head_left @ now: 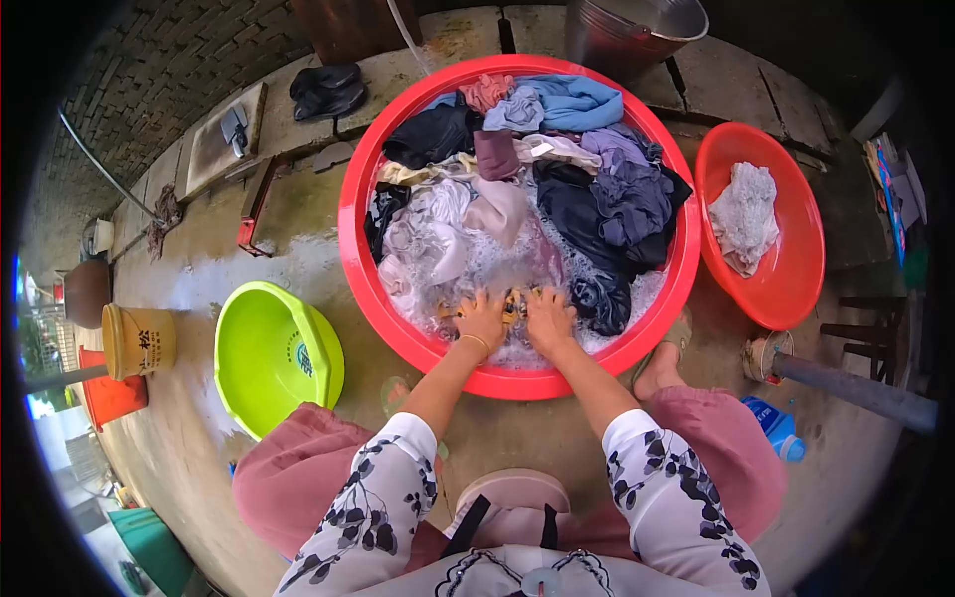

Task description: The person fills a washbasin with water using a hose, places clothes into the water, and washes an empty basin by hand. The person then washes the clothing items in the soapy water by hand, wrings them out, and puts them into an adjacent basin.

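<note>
A large red basin (361, 303) holds sudsy water and a heap of wet clothes. Near its front rim, my left hand (481, 320) and my right hand (549, 316) press side by side on a dark and yellow patterned cloth (513, 308) in the suds. Both hands have their fingers curled down on the cloth, with the tips partly hidden by foam. White garments (448, 214) lie beyond my left hand, and black clothes (577, 224) beyond my right. Blue cloth (577, 102) lies at the far side.
A smaller red basin (808, 254) with a whitish cloth (744, 219) stands at the right. At the left are a green basin (239, 363) and a yellow bucket (144, 341). A metal bucket (617, 40) stands behind. A blue bottle (771, 423) lies at the right.
</note>
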`<state>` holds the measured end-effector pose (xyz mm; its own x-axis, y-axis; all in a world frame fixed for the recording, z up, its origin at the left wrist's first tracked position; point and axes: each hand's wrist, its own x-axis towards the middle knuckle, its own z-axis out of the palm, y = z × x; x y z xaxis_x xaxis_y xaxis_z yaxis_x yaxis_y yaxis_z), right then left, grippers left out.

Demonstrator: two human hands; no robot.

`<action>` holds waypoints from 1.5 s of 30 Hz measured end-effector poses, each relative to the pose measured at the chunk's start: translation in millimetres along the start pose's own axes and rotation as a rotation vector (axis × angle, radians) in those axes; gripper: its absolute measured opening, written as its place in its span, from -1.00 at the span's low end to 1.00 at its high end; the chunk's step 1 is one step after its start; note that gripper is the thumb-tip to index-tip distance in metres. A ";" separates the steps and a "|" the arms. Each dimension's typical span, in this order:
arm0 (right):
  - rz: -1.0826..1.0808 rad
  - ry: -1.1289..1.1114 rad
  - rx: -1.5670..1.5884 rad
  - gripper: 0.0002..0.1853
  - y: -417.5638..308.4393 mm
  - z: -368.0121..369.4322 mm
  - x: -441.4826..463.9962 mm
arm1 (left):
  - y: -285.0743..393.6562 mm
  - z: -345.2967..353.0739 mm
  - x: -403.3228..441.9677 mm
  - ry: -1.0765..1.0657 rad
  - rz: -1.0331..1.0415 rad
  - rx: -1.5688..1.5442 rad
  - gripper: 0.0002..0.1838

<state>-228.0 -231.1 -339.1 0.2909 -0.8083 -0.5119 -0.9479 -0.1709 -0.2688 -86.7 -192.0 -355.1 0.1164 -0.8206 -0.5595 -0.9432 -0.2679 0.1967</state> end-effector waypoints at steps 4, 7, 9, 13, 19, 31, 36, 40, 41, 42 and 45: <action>-0.195 -0.326 -0.005 -0.61 81.9 179.1 82.8 | -8.9 35.3 38.1 -0.043 0.077 0.009 -0.49; -0.241 -0.295 0.003 -0.58 63.4 134.1 80.8 | -23.5 82.7 41.5 -0.033 0.055 -0.017 -0.45; -0.232 -0.149 0.093 -0.56 42.0 91.5 80.4 | -24.7 86.6 57.4 0.095 0.144 0.038 -0.47; -0.220 0.225 0.076 -0.61 16.9 58.5 61.4 | 0.0 -6.0 54.3 -0.213 0.103 -0.045 -0.55; -0.240 0.166 0.872 -0.50 -24.2 -2.9 -29.6 | 14.8 -58.4 -30.5 0.119 0.217 -0.085 -0.65; -0.360 -0.023 1.411 -0.79 -95.4 -211.0 -153.8 | -28.6 -228.7 -198.7 0.029 0.449 -1.477 -0.19; -0.630 0.017 1.518 -0.70 -146.7 -323.5 -222.4 | -38.1 -193.3 -183.8 0.527 0.551 -0.531 -0.02; -0.835 -0.036 1.652 -0.72 -184.4 -370.1 -272.0 | -3.6 -191.2 -176.6 0.760 0.592 -0.489 -0.16; -0.831 -0.036 1.651 -0.72 -187.2 -375.1 -278.2 | -0.9 -182.0 -156.3 0.758 0.592 -0.492 -0.16; -0.885 -0.031 1.695 -0.71 -189.6 -379.5 -282.4 | -1.1 -167.3 -119.4 0.636 0.619 -0.731 -0.30; -0.929 0.054 1.850 -0.69 -165.1 -384.4 -279.4 | 14.8 -198.6 -139.6 0.435 0.555 -1.210 -0.56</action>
<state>-202.7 -193.7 162.0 0.4643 -0.8525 0.2403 0.6778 0.1673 -0.7159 -55.1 -181.6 -114.2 0.1176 -0.9908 0.0670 -0.0732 0.0586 0.9956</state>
